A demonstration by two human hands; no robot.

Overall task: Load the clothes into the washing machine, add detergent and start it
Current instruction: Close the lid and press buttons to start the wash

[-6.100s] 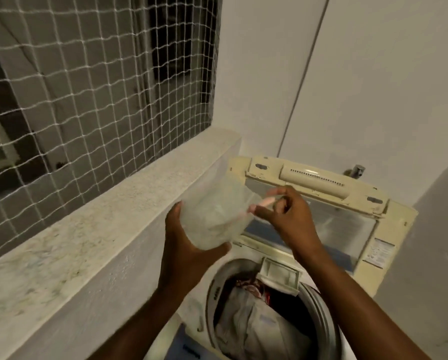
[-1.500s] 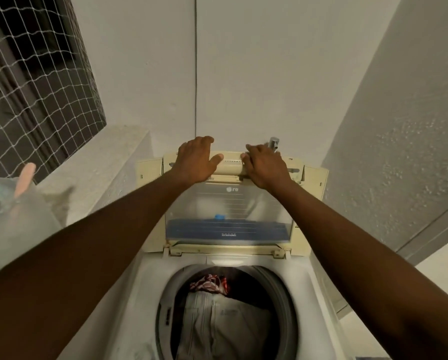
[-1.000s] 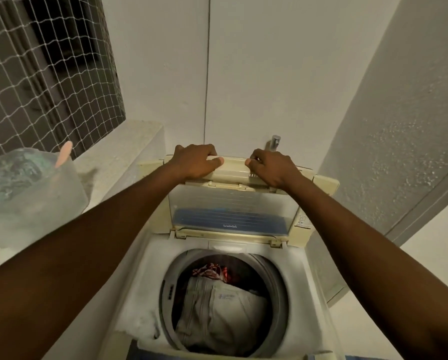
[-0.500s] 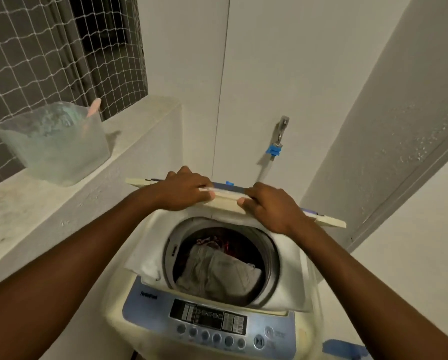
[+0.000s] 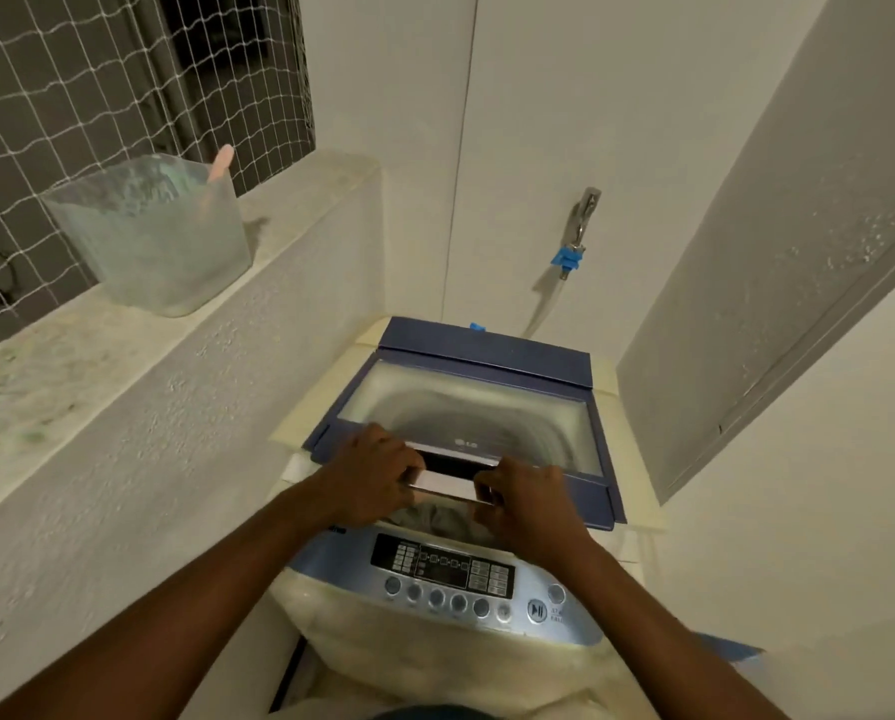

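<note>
- Hands first: the left hand [image 5: 370,480] curls its fingers around the front edge of the lid [image 5: 466,407], gripping the pale handle strip [image 5: 448,484] from the left side.
- The right hand [image 5: 526,498] grips the same strip from the right, fingers folded over it; the 2 hands sit near each other with a bare stretch of handle between them.
- The lid is a blue-framed panel with a clear window, folded along a hinge line and lying nearly flat over the tub, its front edge raised slightly in the hands.
- Just under that edge, between the 2 wrists, a bit of grey clothes [image 5: 437,517] shows inside the washing machine [image 5: 435,641].
- Nearer the person lies the control panel [image 5: 443,566], dark with a display, and below it a row of round buttons [image 5: 435,597]; a start/pause button [image 5: 537,611] sits toward the right end.
- Behind the machine a tap [image 5: 583,213] on the wall carries a blue connector [image 5: 566,258] and a hose running down toward the back of the machine.
- To the left a stone ledge [image 5: 71,356] runs along the machine; on it stands a translucent detergent tub [image 5: 149,236] with a pink scoop handle [image 5: 220,161] sticking out of it.
- A netted window [image 5: 97,85] rises behind the ledge.
</note>
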